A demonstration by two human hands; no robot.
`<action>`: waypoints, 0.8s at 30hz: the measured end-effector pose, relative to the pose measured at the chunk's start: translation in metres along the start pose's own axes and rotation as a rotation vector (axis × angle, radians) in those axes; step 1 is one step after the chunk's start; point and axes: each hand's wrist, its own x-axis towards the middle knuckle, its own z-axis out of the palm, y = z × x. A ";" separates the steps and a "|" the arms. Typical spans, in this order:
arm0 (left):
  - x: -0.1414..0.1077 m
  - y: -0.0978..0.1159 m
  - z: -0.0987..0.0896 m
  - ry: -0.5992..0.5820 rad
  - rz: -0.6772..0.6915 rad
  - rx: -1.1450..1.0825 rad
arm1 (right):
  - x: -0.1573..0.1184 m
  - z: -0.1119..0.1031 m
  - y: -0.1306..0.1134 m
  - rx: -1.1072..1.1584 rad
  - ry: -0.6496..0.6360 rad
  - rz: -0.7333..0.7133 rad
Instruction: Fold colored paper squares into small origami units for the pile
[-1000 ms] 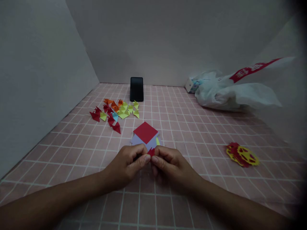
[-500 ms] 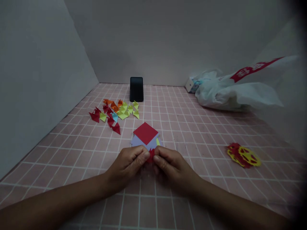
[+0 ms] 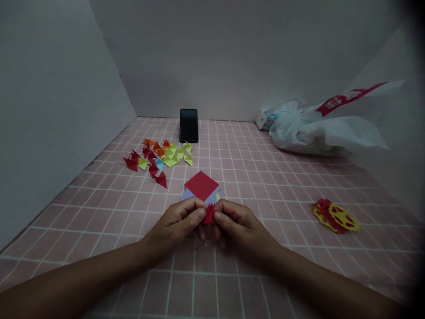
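Between my two hands is a small folded red origami paper (image 3: 209, 214) with pointed tips at its top. My left hand (image 3: 181, 221) pinches its left side between thumb and fingers. On the right side, my right hand (image 3: 237, 223) pinches it the same way, so part of the paper is hidden. Just beyond my fingertips lies a flat square of red paper (image 3: 202, 185). Under it are lilac paper (image 3: 187, 194) and a bit of yellow paper (image 3: 218, 196), both partly covered.
Several folded paper cranes (image 3: 161, 179) in red, orange, yellow and blue lie at the left back. Behind them a black phone (image 3: 189, 126) leans upright. A white plastic bag (image 3: 312, 133) and a box (image 3: 262, 120) lie at the back right. Red and yellow cut-outs (image 3: 343, 217) lie at right.
My fingers have shifted slightly apart, and more of the folded red paper shows between them. The other things lie as before, apart from a slight camera shift.
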 end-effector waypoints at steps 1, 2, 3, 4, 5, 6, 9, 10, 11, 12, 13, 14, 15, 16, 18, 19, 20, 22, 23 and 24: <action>0.000 -0.001 0.000 -0.003 -0.005 -0.004 | 0.000 0.000 0.000 0.006 -0.002 -0.002; 0.000 -0.001 0.000 -0.005 -0.006 -0.008 | 0.001 0.000 -0.001 0.014 -0.005 -0.004; 0.000 -0.001 0.000 -0.006 -0.006 -0.014 | 0.001 0.000 -0.001 0.027 -0.006 -0.005; 0.001 -0.002 0.000 -0.007 -0.002 -0.019 | 0.001 0.000 -0.001 0.043 -0.007 -0.004; 0.001 -0.002 0.000 -0.006 0.004 -0.022 | 0.002 0.000 -0.001 0.059 -0.009 -0.002; 0.001 -0.002 0.000 -0.006 0.012 -0.025 | 0.002 0.000 0.000 0.071 -0.011 0.002; 0.000 -0.002 0.000 -0.005 0.032 -0.030 | 0.002 0.002 0.001 0.103 0.000 0.016; 0.000 -0.002 0.000 -0.004 0.035 -0.033 | 0.002 0.002 0.001 0.113 0.008 0.020; 0.000 -0.002 0.001 -0.002 0.037 -0.035 | 0.002 0.003 0.001 0.124 0.015 0.020; 0.000 -0.002 0.001 0.002 0.035 -0.035 | 0.002 0.004 0.002 0.134 0.022 0.018; 0.000 -0.002 0.001 0.008 0.034 -0.029 | 0.002 0.005 0.002 0.141 0.029 0.013; 0.000 -0.002 0.001 0.016 0.033 -0.020 | 0.002 0.005 0.002 0.143 0.039 0.008; 0.000 -0.002 0.001 0.025 0.030 -0.006 | 0.002 0.006 0.002 0.140 0.052 0.002; 0.000 -0.002 0.002 0.036 0.029 0.011 | 0.002 0.006 0.002 0.131 0.067 -0.010; 0.001 -0.002 0.003 0.069 0.033 0.055 | 0.002 0.007 0.001 0.093 0.087 -0.049; 0.001 -0.002 0.003 0.094 0.042 0.084 | 0.002 0.007 0.001 0.062 0.090 -0.080; 0.001 -0.001 0.004 0.124 0.058 0.124 | 0.001 0.007 0.001 0.019 0.093 -0.110; 0.000 -0.001 0.005 0.188 0.112 0.244 | 0.001 0.006 0.001 -0.089 0.105 -0.168; 0.000 0.000 0.005 0.214 0.144 0.313 | 0.000 0.006 0.001 -0.138 0.110 -0.191; 0.000 0.000 0.006 0.233 0.173 0.380 | 0.000 0.006 0.002 -0.171 0.113 -0.207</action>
